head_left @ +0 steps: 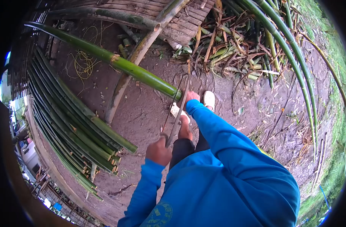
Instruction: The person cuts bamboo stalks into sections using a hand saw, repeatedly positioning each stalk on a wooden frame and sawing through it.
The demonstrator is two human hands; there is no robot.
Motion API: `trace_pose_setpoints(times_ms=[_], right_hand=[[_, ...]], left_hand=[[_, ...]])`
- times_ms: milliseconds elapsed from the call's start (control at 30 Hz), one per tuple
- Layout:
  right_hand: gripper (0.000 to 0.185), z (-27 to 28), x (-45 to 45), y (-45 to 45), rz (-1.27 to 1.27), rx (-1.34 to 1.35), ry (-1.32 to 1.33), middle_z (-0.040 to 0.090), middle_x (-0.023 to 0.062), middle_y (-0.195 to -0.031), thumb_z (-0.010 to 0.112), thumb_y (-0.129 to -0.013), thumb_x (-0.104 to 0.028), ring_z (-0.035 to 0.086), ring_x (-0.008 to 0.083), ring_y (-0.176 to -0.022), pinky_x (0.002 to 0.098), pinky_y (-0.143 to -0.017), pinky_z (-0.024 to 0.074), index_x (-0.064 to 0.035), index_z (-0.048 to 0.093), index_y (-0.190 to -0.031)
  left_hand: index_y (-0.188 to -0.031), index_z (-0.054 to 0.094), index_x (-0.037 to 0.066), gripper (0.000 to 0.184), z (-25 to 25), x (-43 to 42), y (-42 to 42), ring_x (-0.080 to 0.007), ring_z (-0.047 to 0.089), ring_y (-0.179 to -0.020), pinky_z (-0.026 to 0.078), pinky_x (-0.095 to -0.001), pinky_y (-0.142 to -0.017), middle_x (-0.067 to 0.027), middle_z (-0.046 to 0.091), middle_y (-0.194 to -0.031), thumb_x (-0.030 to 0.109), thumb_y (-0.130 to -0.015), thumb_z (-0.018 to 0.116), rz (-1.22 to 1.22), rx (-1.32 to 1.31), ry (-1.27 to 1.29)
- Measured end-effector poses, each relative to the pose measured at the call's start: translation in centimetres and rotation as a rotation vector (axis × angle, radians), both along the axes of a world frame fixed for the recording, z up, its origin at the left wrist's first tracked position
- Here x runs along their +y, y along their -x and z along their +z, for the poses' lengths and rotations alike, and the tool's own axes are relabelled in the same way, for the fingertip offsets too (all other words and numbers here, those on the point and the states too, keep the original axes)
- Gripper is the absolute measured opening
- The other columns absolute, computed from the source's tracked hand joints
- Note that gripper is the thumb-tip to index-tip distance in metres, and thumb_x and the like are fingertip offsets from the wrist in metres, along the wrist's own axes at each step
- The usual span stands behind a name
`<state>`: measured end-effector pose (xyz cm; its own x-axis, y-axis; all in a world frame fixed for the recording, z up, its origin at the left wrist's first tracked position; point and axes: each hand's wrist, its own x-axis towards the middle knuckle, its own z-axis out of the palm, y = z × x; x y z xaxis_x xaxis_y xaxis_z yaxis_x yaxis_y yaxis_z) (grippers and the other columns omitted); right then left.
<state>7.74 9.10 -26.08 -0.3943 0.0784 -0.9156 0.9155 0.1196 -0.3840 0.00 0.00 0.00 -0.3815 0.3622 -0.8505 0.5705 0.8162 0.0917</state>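
Closed around the lower end of a thin, long-framed saw (176, 126), the left hand (159, 151) is slightly blurred and sits low in the view, in front of the person's dark shorts (181, 149). The right hand (192, 96) is at the saw's upper part, just beside the cut end of a thick green bamboo pole (142, 73); its fingers are partly hidden, so how tightly it grips cannot be told. The saw slants between the two hands, its upper part close to that cut end. Whether the blade touches the bamboo is unclear.

The thick pole is glossy and runs from the upper left toward the person's feet. It crosses a slanting, weathered log (142, 49), its near end jutting past the log, above muddy brown ground (135, 121). Both arms wear long blue sleeves (233, 140), and the feet are in pale shoes (209, 99).

At left, many green bamboo poles (72, 121) lie side by side in a large bundle, with a loose tangle of yellow cord (84, 66) nearby. A slatted wooden platform (180, 24) stands at the top, beside a heap of bamboo scraps and dry leaves (233, 55). Long curved poles (294, 60) extend down the right side, near green grass (337, 41).
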Motion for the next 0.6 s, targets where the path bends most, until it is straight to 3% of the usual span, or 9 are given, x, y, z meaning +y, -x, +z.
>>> trace_pose_setpoints(times_ms=[67,100,200,267,367,467,600], right_hand=[[0.036,-1.8,1.1,0.6,-0.003,-0.003,-0.036,0.066,0.0199,-0.092,0.062,-0.074,-0.031,0.064,0.0359,-0.090,0.0439,-0.079,0.0510,-0.0070,0.059,-0.101],[0.037,-9.9,11.8,2.7,-0.028,0.076,-0.386,0.066,0.0200,-0.092,0.062,-0.073,-0.031,0.064,0.0357,-0.090,0.0436,-0.078,0.0512,-0.0065,0.059,-0.100],[0.039,-8.7,15.2,4.3,-0.043,0.109,-0.484,0.066,0.0198,-0.090,0.064,-0.072,-0.034,0.065,0.0344,-0.088,0.0422,-0.077,0.0517,-0.0059,0.060,-0.099],[0.039,-8.7,15.6,4.2,-0.024,0.117,-0.486,0.066,0.0197,-0.090,0.065,-0.071,-0.035,0.065,0.0340,-0.088,0.0421,-0.077,0.0518,-0.0065,0.062,-0.098],[0.040,-6.9,15.8,4.6,0.028,0.140,-0.467,0.067,0.0181,-0.089,0.066,-0.069,-0.038,0.065,0.0335,-0.086,0.0421,-0.076,0.0520,-0.0074,0.064,-0.095],[0.037,-10.9,13.7,4.1,-0.007,0.100,-0.504,0.067,0.0178,-0.089,0.066,-0.069,-0.036,0.065,0.0333,-0.086,0.0420,-0.077,0.0522,-0.0081,0.065,-0.094],[0.029,-10.5,13.2,4.2,-0.054,0.167,-0.493,0.067,0.0185,-0.087,0.064,-0.070,-0.030,0.065,0.0337,-0.086,0.0426,-0.076,0.0526,-0.0093,0.066,-0.090]], left_hand=[[-0.089,0.057,0.006,0.019,1.3,0.8,1.2,-0.0454,0.059,-0.069,0.045,-0.0552,-0.062,-0.0249,0.060,-0.070,0.009,-0.070,0.057,0.015,-0.020,-0.010],[-0.088,0.058,0.006,0.019,-11.4,2.3,1.4,-0.0453,0.059,-0.069,0.045,-0.0555,-0.061,-0.0254,0.060,-0.070,0.010,-0.070,0.057,0.030,0.036,-0.332],[-0.093,0.059,0.004,0.023,-20.8,8.7,3.6,-0.0447,0.059,-0.070,0.046,-0.0549,-0.064,-0.0261,0.060,-0.073,0.013,-0.072,0.058,0.000,0.063,-0.365],[-0.080,0.059,-0.002,0.013,-24.6,13.7,3.9,-0.0438,0.059,-0.073,0.047,-0.0513,-0.065,-0.0258,0.060,-0.073,0.008,-0.072,0.057,0.001,0.137,-0.429],[-0.084,0.059,-0.001,0.016,-24.2,12.7,3.6,-0.0441,0.059,-0.076,0.048,-0.0506,-0.069,-0.0260,0.061,-0.077,0.007,-0.071,0.057,-0.033,0.140,-0.420],[-0.092,0.057,-0.001,0.020,-19.6,11.6,2.6,-0.0440,0.060,-0.077,0.048,-0.0523,-0.071,-0.0269,0.062,-0.078,0.007,-0.074,0.056,-0.066,0.066,-0.323],[-0.091,0.053,0.000,0.017,-18.1,10.4,2.9,-0.0444,0.060,-0.076,0.047,-0.0544,-0.069,-0.0271,0.062,-0.078,0.006,-0.075,0.053,-0.038,0.035,-0.327]])
